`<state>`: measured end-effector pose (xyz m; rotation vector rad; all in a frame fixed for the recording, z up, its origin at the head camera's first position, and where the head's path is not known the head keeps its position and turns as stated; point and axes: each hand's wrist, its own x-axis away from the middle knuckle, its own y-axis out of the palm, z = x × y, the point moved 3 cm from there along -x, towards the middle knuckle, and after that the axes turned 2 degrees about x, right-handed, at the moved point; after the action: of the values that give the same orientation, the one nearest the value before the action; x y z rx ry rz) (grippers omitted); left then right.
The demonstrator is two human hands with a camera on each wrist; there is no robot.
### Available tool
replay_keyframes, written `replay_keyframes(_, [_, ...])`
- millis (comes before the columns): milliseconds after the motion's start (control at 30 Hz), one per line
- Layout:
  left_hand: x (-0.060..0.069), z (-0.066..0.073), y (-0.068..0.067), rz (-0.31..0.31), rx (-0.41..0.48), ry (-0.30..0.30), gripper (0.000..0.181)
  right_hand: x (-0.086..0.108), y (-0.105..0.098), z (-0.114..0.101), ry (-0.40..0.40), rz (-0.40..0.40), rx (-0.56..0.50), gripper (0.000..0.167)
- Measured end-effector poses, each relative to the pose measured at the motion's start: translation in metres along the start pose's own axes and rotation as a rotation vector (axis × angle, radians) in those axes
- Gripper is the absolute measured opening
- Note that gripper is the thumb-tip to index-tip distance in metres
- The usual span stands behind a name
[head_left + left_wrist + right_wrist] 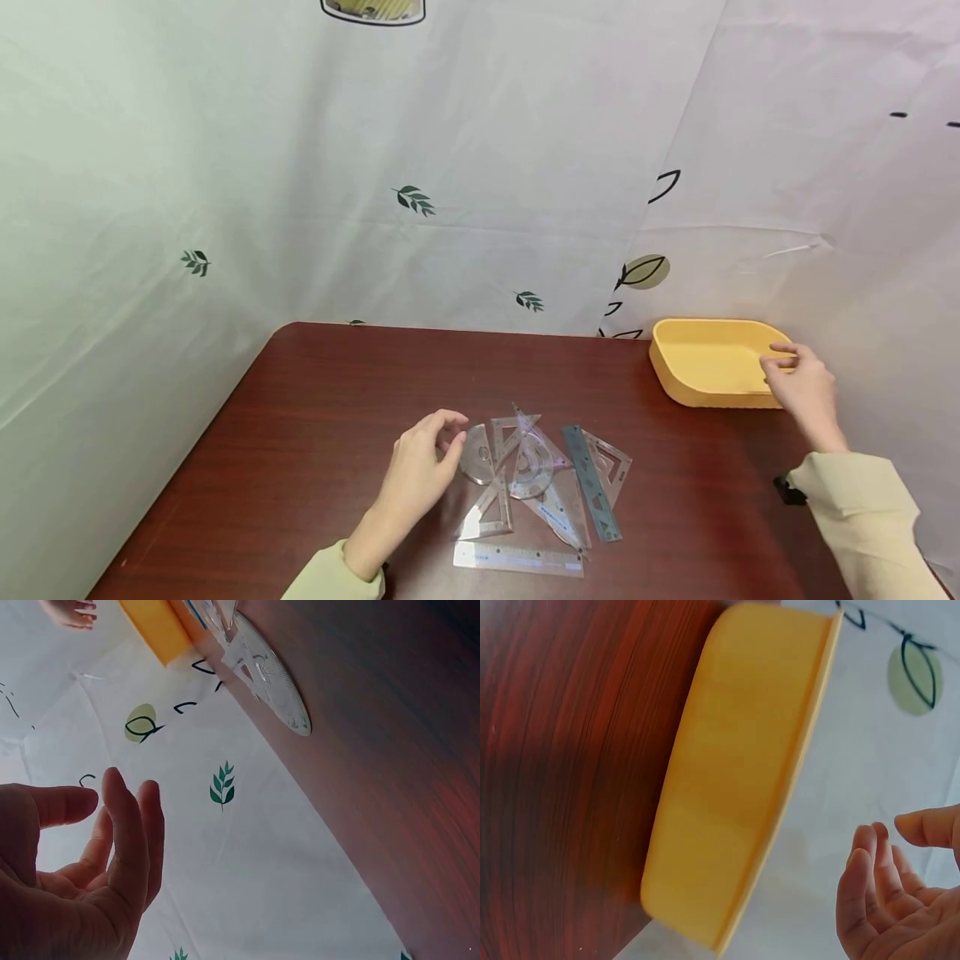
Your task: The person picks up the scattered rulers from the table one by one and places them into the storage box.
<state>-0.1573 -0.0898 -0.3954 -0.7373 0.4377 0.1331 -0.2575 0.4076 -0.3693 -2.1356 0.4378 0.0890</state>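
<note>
My left hand [420,462] hovers at the left side of a loose pile of clear drawing tools, with thumb and fingers apart and nothing between them. Closest to its fingertips lies a clear protractor [471,457]. Several set squares [486,527] and a second protractor [532,479] overlap to its right. A clear ruler [517,559] lies along the near side, and a grey-blue ruler [592,483] slants on the right. Over the right end of a yellow plastic tray [678,388], my right hand [804,390] is raised with loosely bent fingers, holding nothing.
The dark red wooden table [360,375] has its back edge against a pale hanging cloth [480,150] with leaf prints. The yellow tray stands at the back right corner, close to the cloth. Another set square [618,471] lies partly under the grey-blue ruler.
</note>
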Motion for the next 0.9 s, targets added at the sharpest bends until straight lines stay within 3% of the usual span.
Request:
replay_keyframes(367, [0.002, -0.001, 0.004, -0.02, 0.038, -0.042, 0.029, -0.019, -0.008, 0.032, 0.15, 0.022, 0.029, 0.049])
replay_keyframes(667, [0.003, -0.001, 0.005, -0.017, 0.042, -0.031, 0.031, -0.023, -0.01, 0.057, 0.181, 0.07, 0.044, 0.046])
replay_keyframes(900, [0.004, -0.001, 0.009, -0.084, 0.067, -0.055, 0.019, -0.025, -0.007, 0.062, 0.16, 0.054, 0.111, 0.048])
